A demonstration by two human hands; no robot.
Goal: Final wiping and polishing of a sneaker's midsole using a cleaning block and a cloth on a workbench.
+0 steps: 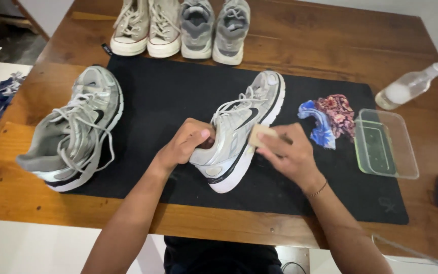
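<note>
Silver-grey with black is seen on both sneakers [242,129] [74,132]; the mat [168,96] is black, the counter [305,40] brown, the cloth [330,119] blue and red-floral.

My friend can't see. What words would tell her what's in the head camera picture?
A person's left hand steadies a silver-grey sneaker on a black mat while the right hand presses a small tan block against its side. Its matching sneaker lies to the left, beside a patterned cloth, clear tub and spray bottle.

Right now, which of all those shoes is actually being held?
The silver-grey laced sneaker mid-mat: left hand grips its heel, right hand presses a tan sponge against it. The others lie untouched.
</note>
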